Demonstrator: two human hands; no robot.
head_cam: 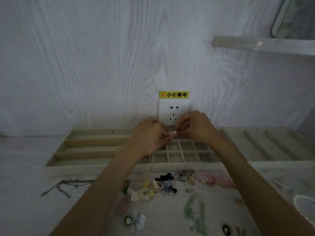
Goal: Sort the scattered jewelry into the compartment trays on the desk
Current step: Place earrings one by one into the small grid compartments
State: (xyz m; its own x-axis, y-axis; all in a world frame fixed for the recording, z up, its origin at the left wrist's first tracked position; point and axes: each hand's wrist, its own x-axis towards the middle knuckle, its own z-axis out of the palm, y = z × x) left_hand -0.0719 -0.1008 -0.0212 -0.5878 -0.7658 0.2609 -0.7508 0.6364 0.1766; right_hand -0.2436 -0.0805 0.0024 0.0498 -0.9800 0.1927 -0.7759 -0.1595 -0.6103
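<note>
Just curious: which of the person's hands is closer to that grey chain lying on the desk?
Left. The left hand is above and right of the grey chain; the right hand is farther right.

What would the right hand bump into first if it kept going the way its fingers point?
Probably the small pale trinket both hands pinch, then the left hand just beyond; the right hand points leftward at it. Depth is hard to judge.

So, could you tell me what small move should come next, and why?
Probably lower the pale piece into a cell of the grid tray. The left hand and right hand both pinch it right above that tray, whose visible cells look unfilled.
</note>
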